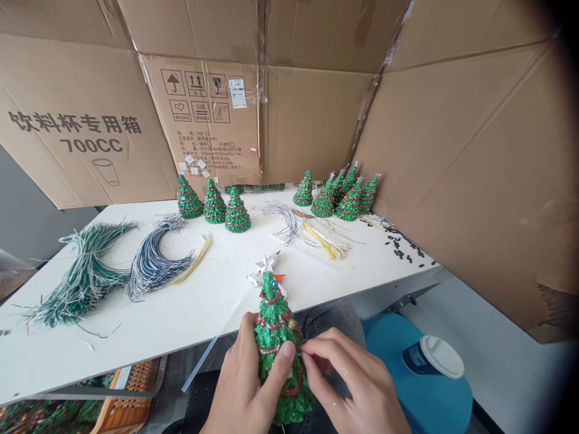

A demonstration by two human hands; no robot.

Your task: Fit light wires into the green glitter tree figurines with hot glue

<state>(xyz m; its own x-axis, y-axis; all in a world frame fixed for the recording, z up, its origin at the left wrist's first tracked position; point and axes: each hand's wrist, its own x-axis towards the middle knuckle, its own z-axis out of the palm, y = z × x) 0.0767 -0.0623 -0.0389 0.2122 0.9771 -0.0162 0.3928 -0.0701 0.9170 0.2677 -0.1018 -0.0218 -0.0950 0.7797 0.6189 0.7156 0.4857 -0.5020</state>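
The left hand grasps a glittery green tree, its thumb laid across the front and its fingers along the left side, and the tree stands nearly upright over the person's lap, in front of the near edge of the white tabletop. The right hand touches the tree's right side with thumb and forefinger close together; whether they pinch something small there cannot be told. Red garland winds around the tree, and a silver star shows just above its tip, though it is unclear if the two are joined. A translucent stick juts past the tabletop's edge, to the left of the tree. On the left of the tabletop lie a green-and-white wire bundle, a blue-and-white wire bundle and a few yellow strands. Three small trees stand behind them, while star-topped trees cluster at the far right, near scattered black pieces and a yellow-and-white wire bundle. Cardboard boxes wall the back. Below, an orange basket sits at left, and a lidded cup rests on a blue stool at right.
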